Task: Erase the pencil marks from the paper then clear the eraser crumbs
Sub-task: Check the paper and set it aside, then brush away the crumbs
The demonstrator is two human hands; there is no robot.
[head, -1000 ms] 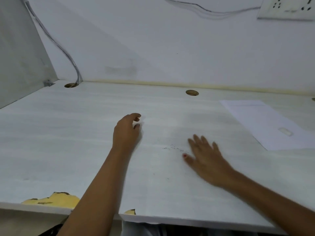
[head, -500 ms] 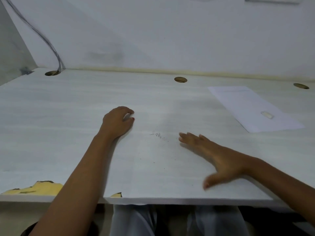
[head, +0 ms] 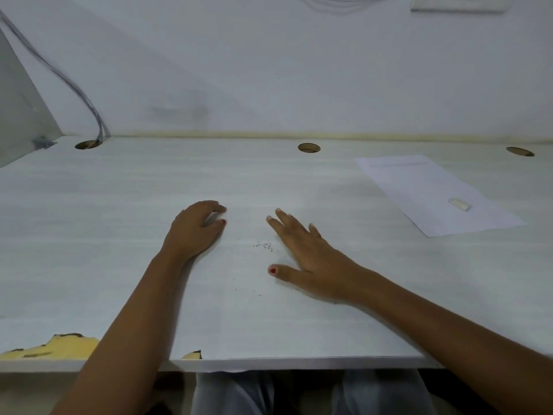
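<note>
A small scatter of dark eraser crumbs (head: 264, 245) lies on a faint white sheet (head: 239, 324) that reaches over the desk's front edge. My right hand (head: 308, 259) lies flat on this sheet just right of the crumbs, fingers spread and thumb out below them. My left hand (head: 194, 229) rests to the left of the crumbs with fingers loosely curled and fingertips down, holding nothing. A second white paper (head: 419, 187) lies at the far right with a small white eraser (head: 458, 204) on it, apart from both hands.
The white desk (head: 89, 235) has three cable holes along the back, one in the middle (head: 309, 147). Cables (head: 74, 85) run down the wall into the left hole. The front edge is chipped at the left (head: 59, 348). A wall socket (head: 457, 4) sits top right.
My right hand has swung up and left from near the desk's front edge and now lies flat beside the crumbs. The left hand has stayed in place.
</note>
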